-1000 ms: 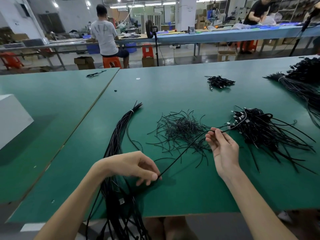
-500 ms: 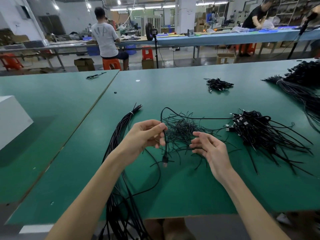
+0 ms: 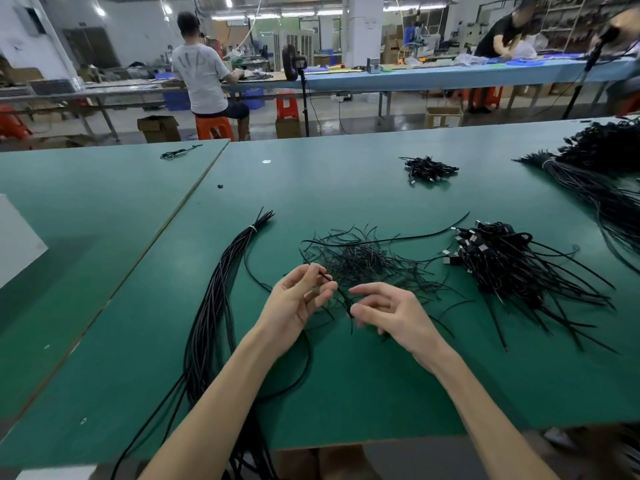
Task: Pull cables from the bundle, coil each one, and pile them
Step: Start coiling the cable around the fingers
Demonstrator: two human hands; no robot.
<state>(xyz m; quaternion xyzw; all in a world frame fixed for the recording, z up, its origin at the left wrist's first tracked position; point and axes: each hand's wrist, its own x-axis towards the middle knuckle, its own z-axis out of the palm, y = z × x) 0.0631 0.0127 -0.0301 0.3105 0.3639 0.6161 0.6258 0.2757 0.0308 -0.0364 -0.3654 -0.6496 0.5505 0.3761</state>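
Cable (image 3: pixel 309 356) curves on the green table (image 3: pixel 381 393) beside the left wrist and rises to the left hand (image 3: pixel 294 303), whose thumb and forefinger pinch it. The right hand (image 3: pixel 391 315) hovers just beside, fingers loosely spread; I cannot tell whether it grips the strand. To the left, the tied bundle (image 3: pixel 211 306) hangs over the near edge. Beyond the hands lies a heap of short ties (image 3: pixel 353 261), and to its right the pile of cables (image 3: pixel 502 268).

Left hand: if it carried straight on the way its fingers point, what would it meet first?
Probably the tangle of short black strands just beyond the left hand, which pinches a cable; depth is unclear.
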